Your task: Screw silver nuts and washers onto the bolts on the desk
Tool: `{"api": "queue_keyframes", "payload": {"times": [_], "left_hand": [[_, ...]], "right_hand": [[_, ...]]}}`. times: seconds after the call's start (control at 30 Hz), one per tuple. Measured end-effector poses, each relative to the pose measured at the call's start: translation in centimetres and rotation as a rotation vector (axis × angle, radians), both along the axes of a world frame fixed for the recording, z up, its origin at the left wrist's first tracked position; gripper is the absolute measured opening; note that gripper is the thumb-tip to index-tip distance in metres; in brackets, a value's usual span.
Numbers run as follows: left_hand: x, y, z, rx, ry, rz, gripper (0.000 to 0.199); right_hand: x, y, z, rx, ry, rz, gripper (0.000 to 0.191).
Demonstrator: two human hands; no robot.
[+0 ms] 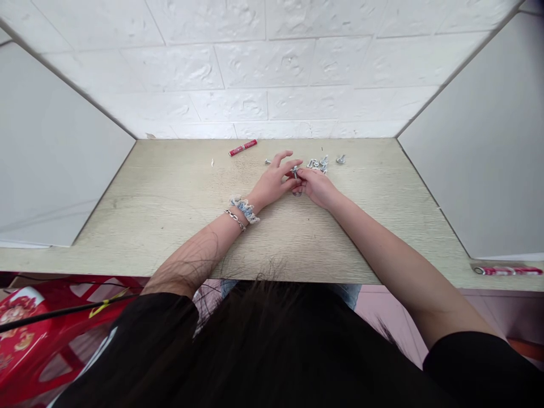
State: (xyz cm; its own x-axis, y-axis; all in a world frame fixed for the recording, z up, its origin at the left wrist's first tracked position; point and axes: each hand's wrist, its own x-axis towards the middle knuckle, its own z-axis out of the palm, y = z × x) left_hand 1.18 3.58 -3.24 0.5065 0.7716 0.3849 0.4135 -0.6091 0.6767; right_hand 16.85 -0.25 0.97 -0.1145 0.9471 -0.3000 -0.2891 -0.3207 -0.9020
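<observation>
A small silver bolt (296, 171) is held upright between my two hands over the middle of the table. My left hand (272, 184) comes in from the left, thumb and a finger closed about the bolt while its index finger stretches out above. From the other side, my right hand (318, 186) pinches at the same bolt with thumb and fingertips; its other fingers curl below. Whether a nut or washer is on the bolt is too small to tell. Just beyond my right hand lies a cluster of silver bolts (317, 163). A single bolt (267, 162) lies behind my left hand.
Another bolt (340, 159) lies right of the cluster. A red tube (243, 148) rests near the brick-patterned wall (242, 65); a second red tube (508, 271) is at the table's right front edge. White panels (55, 153) flank the table (170, 226). A red stool (51, 323) stands lower left.
</observation>
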Motion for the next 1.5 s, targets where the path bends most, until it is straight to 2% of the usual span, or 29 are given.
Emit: {"api": "queue_keyframes", "payload": {"times": [0.17,0.4,0.53,0.63,0.8,0.97,1.17,1.27,1.5], "left_hand": [[0.1,-0.1,0.3,-0.007,0.006,0.029,0.041],[0.4,-0.4,0.5,-0.049,0.032,0.168,0.04],[0.6,-0.5,0.5,-0.057,0.026,0.202,0.04],[0.6,-0.5,0.6,-0.049,0.022,0.187,0.04],[0.4,-0.5,0.5,-0.066,0.009,0.088,0.041],[0.3,-0.2,0.3,-0.073,-0.012,0.033,0.043],[0.1,-0.2,0.4,0.028,0.061,-0.026,0.044],[0.2,-0.5,0.7,0.049,0.102,-0.027,0.044],[0.4,-0.5,0.6,-0.007,0.09,0.057,0.043]], "right_hand": [[0.1,-0.1,0.1,0.017,-0.003,0.011,0.03],[0.1,-0.1,0.3,-0.031,-0.018,-0.043,0.02],[0.1,0.0,0.2,-0.023,-0.009,-0.053,0.02],[0.1,0.1,-0.1,-0.003,-0.006,-0.055,0.021],[0.2,0.0,-0.3,0.023,-0.038,-0.027,0.025],[0.4,0.0,-0.3,0.029,-0.033,-0.022,0.021],[0.4,0.0,-0.8,0.097,-0.044,0.06,0.013],[0.4,0.0,-0.9,0.127,-0.05,0.099,0.016],[0.4,-0.1,-0.3,0.043,-0.023,0.019,0.021]]}}
